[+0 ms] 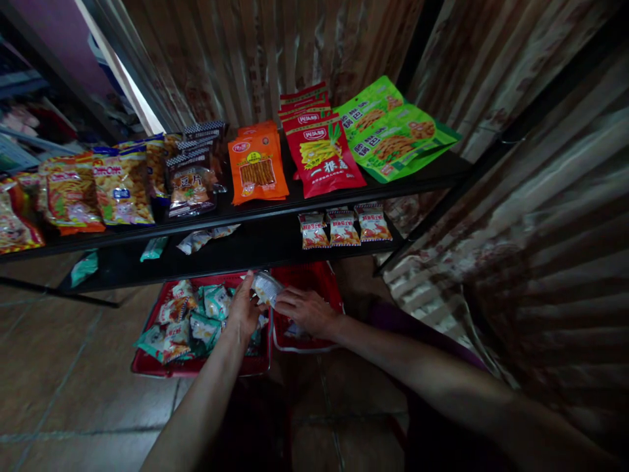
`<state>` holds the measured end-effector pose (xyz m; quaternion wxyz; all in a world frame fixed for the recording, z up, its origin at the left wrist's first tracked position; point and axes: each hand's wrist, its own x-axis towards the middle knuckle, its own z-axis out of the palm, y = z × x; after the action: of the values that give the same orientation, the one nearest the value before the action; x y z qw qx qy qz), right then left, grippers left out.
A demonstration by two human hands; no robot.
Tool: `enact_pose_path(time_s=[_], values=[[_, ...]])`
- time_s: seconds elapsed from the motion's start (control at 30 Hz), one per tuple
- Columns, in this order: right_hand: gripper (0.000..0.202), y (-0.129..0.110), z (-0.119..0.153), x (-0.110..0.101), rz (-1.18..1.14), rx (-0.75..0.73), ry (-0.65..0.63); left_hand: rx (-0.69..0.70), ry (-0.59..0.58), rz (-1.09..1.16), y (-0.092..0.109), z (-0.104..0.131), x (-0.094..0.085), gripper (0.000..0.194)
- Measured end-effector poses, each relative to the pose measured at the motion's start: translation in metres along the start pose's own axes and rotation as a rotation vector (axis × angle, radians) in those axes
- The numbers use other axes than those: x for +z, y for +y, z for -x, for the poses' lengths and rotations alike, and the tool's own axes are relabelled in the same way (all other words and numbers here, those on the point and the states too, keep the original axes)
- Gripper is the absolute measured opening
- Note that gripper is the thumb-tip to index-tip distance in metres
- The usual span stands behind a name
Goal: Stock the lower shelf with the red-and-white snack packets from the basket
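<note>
Head view: my left fingers (pixel 249 283) and right fingers (pixel 295 303) are both gripping the little snack pack (pixel 266 288), right above the red baskets (pixel 201 366), just below the shelf (pixel 236 257).

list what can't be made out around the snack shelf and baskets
All in the head view:
- print on the packet between the left hand and right hand: blurred, partly under fingers
- full contents of the right-hand red basket: behind the right hand and forearm
- leftmost snack bag: cut off by the left edge
</note>
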<state>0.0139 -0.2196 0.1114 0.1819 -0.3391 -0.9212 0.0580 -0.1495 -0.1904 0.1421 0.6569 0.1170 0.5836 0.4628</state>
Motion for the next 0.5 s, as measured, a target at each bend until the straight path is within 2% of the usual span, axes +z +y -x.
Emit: enact_pose_path(time_s=[0.17,0.33,0.43,0.5], values=[[0.015,-0.009,0.001,0.0,0.013,-0.076,-0.056,-0.056,0.123,-0.037,-0.002,-0.007,-0.001,0.029],[0.015,-0.013,0.0,0.004,0.021,-0.097,-0.06,-0.038,0.139,0.052,-0.004,-0.008,-0.002,0.014],[0.016,-0.015,0.0,0.006,-0.03,-0.121,-0.037,-0.028,0.143,0.09,-0.003,-0.008,-0.003,0.012],[0.016,-0.015,0.0,0.006,-0.109,-0.11,0.032,-0.01,0.155,0.123,-0.001,-0.009,-0.006,0.013]])
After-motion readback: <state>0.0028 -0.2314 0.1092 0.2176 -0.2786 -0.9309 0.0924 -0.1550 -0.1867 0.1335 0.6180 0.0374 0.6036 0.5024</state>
